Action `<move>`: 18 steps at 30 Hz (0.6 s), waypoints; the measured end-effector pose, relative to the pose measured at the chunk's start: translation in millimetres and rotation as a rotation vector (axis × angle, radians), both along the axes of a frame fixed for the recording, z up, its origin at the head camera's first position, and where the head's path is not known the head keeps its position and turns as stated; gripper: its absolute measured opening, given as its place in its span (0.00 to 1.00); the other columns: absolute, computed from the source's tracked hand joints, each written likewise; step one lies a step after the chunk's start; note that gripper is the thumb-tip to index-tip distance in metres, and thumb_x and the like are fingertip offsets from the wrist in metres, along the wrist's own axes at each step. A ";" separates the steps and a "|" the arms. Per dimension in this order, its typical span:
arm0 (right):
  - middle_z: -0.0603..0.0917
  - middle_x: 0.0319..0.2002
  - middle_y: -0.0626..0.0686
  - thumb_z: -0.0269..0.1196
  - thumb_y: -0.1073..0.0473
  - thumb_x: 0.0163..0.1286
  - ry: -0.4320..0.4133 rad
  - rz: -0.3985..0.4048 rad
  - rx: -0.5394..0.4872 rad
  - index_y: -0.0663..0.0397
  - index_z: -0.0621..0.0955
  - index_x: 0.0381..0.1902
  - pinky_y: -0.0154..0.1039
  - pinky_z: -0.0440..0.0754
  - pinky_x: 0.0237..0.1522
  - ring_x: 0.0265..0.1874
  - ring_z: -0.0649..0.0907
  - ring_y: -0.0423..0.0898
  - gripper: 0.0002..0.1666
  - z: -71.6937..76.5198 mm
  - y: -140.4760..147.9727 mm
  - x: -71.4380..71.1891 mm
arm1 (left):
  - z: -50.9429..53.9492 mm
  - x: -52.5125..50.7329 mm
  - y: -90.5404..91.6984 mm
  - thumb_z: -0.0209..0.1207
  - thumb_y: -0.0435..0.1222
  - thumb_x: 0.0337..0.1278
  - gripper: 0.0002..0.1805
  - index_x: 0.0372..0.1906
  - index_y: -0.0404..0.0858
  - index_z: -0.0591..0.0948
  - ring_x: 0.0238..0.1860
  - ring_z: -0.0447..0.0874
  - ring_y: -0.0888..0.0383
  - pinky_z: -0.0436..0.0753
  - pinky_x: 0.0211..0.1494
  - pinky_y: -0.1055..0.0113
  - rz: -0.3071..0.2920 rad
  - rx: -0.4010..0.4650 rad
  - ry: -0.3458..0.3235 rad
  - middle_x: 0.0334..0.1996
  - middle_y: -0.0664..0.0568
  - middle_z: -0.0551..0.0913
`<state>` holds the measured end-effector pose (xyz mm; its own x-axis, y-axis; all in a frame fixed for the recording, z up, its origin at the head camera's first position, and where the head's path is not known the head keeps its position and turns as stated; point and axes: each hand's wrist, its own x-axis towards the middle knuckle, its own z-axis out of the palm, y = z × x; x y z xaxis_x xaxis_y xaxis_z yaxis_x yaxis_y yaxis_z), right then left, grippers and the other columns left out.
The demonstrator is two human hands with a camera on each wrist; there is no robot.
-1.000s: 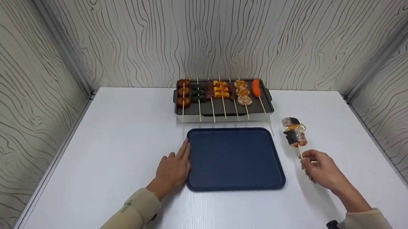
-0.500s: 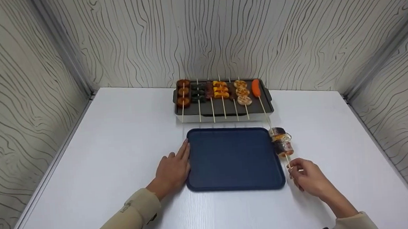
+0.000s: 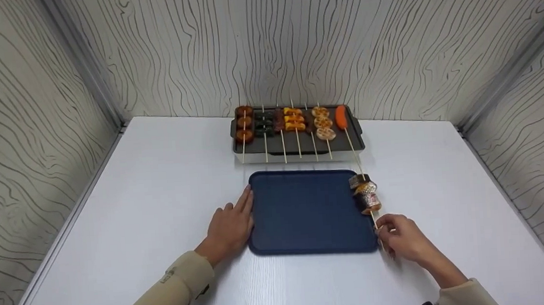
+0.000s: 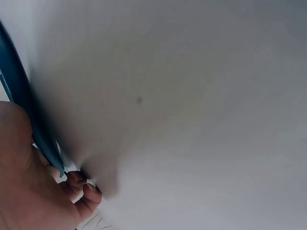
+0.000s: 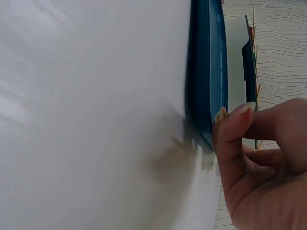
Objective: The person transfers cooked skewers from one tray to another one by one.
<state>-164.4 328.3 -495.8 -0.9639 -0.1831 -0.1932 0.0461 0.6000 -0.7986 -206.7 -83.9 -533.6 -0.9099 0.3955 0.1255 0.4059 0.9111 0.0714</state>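
Note:
My right hand [image 3: 401, 240] pinches the stick of a skewer [image 3: 366, 199] between thumb and fingertips. Dark-skinned, silvery chunks with an orange piece are threaded on it, over the right rim of a dark blue tray [image 3: 309, 212]. Whether they touch the tray, I cannot tell. In the right wrist view the right hand [image 5: 261, 163] is beside the tray's edge [image 5: 218, 57], with the chunks out of sight. With fingers stretched forward, my left hand [image 3: 229, 229] rests against the tray's left edge. The left wrist view has the left hand [image 4: 36, 187] at the tray's rim [image 4: 24, 96].
Behind the tray stands a grill [image 3: 300, 145] with a row of skewers, including lotus slices [image 3: 323, 121], yellow pieces [image 3: 294, 119] and an orange sausage [image 3: 341, 117]. The sausage's stick reaches toward the tray's far right corner. Patterned walls [image 3: 264, 43] enclose the white table [image 3: 159, 179].
My right hand has moved left and slightly toward me, bringing the skewer from the bare table to above the tray's right edge. The left hand and the tray have stayed put.

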 end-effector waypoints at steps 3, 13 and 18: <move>0.80 0.22 0.53 0.58 0.71 0.70 0.013 0.000 0.031 0.72 0.79 0.44 0.39 0.80 0.19 0.16 0.81 0.46 0.08 1.5 -2.2 -2.3 | 0.7 -0.7 -0.3 0.45 0.44 0.79 0.31 0.79 0.34 0.63 0.46 0.82 0.44 0.80 0.39 0.53 0.003 -0.012 -0.012 0.80 0.48 0.59; 0.82 0.19 0.52 0.58 0.71 0.68 0.052 -0.039 0.108 0.67 0.83 0.35 0.40 0.82 0.18 0.14 0.83 0.47 0.06 1.8 -8.4 -5.5 | 1.1 -0.4 0.6 0.45 0.43 0.79 0.31 0.78 0.34 0.63 0.46 0.82 0.45 0.80 0.38 0.54 0.008 -0.025 -0.009 0.81 0.48 0.58; 0.83 0.17 0.52 0.62 0.70 0.68 0.081 -0.039 0.140 0.65 0.84 0.32 0.40 0.81 0.17 0.12 0.82 0.46 0.05 -0.4 -9.8 -4.8 | 1.7 1.4 1.1 0.46 0.43 0.79 0.31 0.78 0.35 0.63 0.46 0.81 0.45 0.80 0.38 0.54 0.009 -0.015 -0.008 0.80 0.48 0.58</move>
<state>-169.3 318.5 -496.2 -0.9833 -0.1218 -0.1351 0.0102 0.7044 -0.7097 -205.3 -82.8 -531.9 -0.9142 0.3893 0.1125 0.3973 0.9157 0.0605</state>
